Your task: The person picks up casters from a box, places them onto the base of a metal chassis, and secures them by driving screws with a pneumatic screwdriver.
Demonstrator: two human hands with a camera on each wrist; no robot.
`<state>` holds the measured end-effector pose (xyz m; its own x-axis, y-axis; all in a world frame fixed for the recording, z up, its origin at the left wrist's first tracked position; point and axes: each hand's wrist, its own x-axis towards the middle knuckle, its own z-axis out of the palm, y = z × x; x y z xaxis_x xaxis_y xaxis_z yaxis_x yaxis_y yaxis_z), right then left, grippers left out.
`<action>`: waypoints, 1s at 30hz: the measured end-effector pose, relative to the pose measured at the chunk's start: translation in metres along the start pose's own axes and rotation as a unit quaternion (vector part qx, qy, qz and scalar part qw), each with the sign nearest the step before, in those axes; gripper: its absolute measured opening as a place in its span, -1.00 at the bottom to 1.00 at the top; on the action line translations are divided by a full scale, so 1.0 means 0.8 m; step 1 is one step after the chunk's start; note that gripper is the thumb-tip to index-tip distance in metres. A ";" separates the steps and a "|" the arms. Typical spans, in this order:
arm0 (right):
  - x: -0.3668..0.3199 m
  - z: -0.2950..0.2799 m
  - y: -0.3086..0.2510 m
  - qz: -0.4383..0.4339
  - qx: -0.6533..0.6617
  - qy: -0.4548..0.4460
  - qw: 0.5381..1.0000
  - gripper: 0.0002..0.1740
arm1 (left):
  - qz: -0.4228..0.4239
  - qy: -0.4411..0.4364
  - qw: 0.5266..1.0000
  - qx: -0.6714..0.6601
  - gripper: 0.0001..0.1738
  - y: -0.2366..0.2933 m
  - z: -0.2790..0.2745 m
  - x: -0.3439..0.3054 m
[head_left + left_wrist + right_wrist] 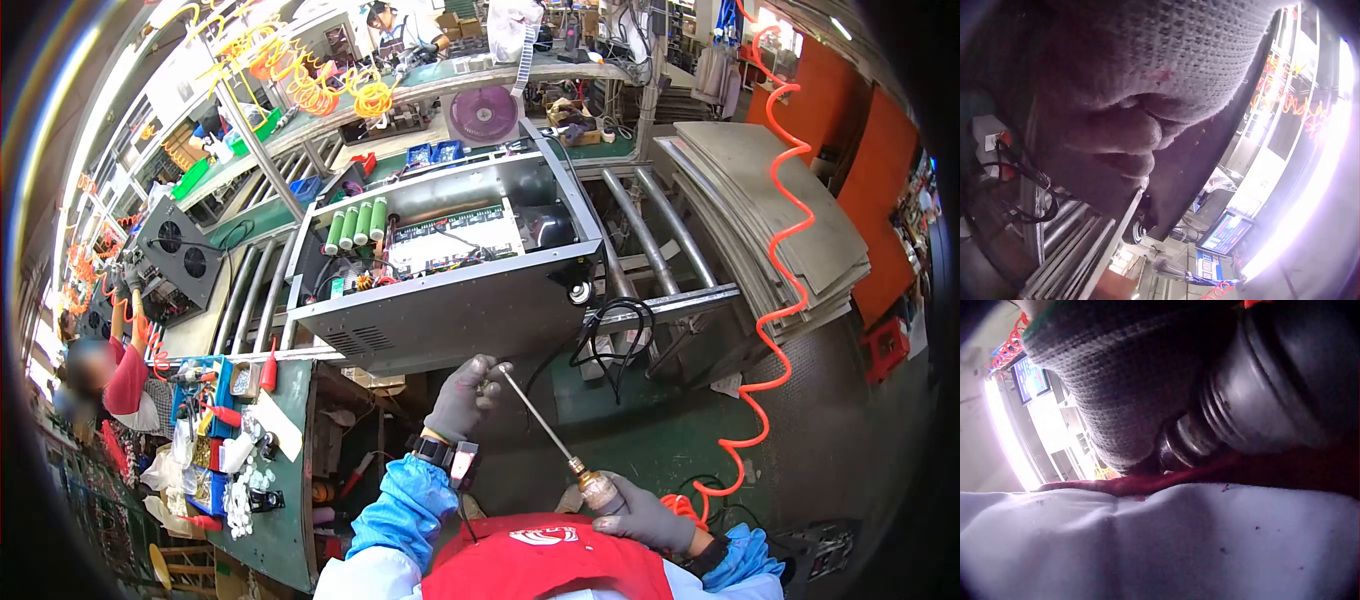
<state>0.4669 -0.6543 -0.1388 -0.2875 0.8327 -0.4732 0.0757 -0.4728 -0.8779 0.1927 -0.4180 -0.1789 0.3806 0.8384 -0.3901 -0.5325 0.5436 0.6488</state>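
Note:
My gloved right hand (645,515) grips the metal body of an air screwdriver (598,490), held low against the red apron. Its long bit (540,425) slants up and to the left. At the bit's far end, the gloved left hand (462,398) curls its fingers and pinches the tip. In the left wrist view the bit (1116,240) runs up to the fingertips (1141,165), which hide its very end. The right wrist view shows the screwdriver (1235,406) beside the knitted glove (1116,394). Just beyond the left hand stands a large grey metal case (450,320), open on top.
Green cylinders (357,225) and a white board (460,240) sit inside the case, which rests on a roller conveyor (655,230). A coiled orange hose (790,230) hangs at right, near stacked panels (770,200). Left is a green bench (290,500) with parts bins. Black cables (625,330) hang nearby.

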 end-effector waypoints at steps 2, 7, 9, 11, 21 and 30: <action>0.003 0.000 0.001 0.002 -0.026 -0.004 1.000 0.06 | 0.003 -0.007 1.000 -0.002 -0.69 -0.004 -0.006 0.005; 0.006 0.002 -0.001 0.010 -0.064 -0.007 0.998 0.08 | 0.023 -0.022 0.996 0.083 -0.66 -0.005 0.003 -0.001; 0.007 0.003 0.002 0.011 -0.064 -0.008 0.998 0.09 | 0.029 -0.023 0.994 0.104 -0.64 -0.005 0.007 -0.004; 0.007 0.004 0.001 0.009 -0.087 0.002 0.996 0.10 | 0.046 -0.025 0.989 0.138 -0.62 -0.005 0.012 -0.008; 0.005 -0.007 0.004 0.054 0.121 -0.049 0.990 -0.20 | 0.010 -0.006 1.000 -0.007 -0.65 -0.033 0.024 0.010; 0.019 -0.004 -0.019 -0.016 0.204 -0.001 0.979 -0.28 | 0.053 -0.003 0.986 0.156 -0.51 -0.035 0.055 0.042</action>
<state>0.4647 -0.6335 -0.1327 -0.2858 0.8490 -0.4445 -0.3208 -0.5218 -0.7904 0.2541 -0.4068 -0.1816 0.3405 0.8890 -0.3061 -0.3118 0.4139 0.8553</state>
